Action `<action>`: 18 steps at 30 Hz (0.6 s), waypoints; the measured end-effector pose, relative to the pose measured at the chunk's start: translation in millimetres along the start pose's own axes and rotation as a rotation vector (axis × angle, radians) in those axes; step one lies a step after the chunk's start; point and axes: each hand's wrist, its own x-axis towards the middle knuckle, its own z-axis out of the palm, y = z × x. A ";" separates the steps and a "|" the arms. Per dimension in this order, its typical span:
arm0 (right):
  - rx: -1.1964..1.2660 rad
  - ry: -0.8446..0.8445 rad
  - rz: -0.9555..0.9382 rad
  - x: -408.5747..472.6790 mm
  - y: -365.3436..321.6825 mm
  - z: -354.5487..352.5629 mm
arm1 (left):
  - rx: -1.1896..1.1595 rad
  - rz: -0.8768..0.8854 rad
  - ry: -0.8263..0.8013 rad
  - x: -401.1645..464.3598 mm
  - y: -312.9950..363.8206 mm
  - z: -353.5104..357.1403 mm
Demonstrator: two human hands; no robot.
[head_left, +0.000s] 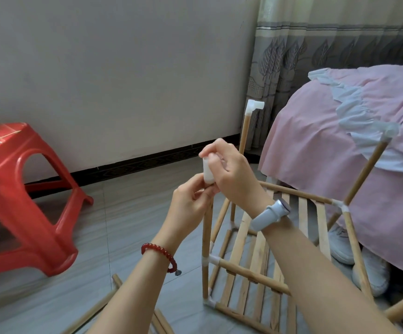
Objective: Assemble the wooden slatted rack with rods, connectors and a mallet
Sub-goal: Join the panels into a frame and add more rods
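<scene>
A partly built wooden slatted rack [251,273] stands on the floor, its rods joined by white plastic connectors. At the top of its near upright rod [206,237] sits a white connector [207,173]. My right hand [229,172] grips that connector from above and the side. Just below it, my left hand [193,203] pinches the connector's lower end and the rod top. Two more uprights carry white connectors: the far connector [254,107] and the right connector [391,131]. No mallet is in view.
A red plastic stool [19,196] stands at the left. A bed with a pink cover [340,141] is at the right, white shoes [354,256] beneath it. Loose wooden rods [104,307] lie on the grey tiled floor at the bottom. A wall and curtain stand behind.
</scene>
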 end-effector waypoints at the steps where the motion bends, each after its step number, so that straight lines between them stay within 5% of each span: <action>1: 0.011 -0.022 0.020 2.3 -1.9 4.7 | 0.010 -0.012 0.008 1.6 -0.7 -4.2; 10: -0.159 -0.313 -0.102 2.6 -9.2 -9.3 | -0.024 -0.085 -0.027 -4.5 3.7 -15.3; 14: -0.624 -0.354 -0.169 9.7 -21.8 -19.3 | 0.002 -0.095 -0.034 -3.9 4.2 -3.1; 18: -0.775 -0.464 0.148 25.2 -36.7 -5.1 | 0.000 -0.104 -0.059 -7.8 2.2 -0.7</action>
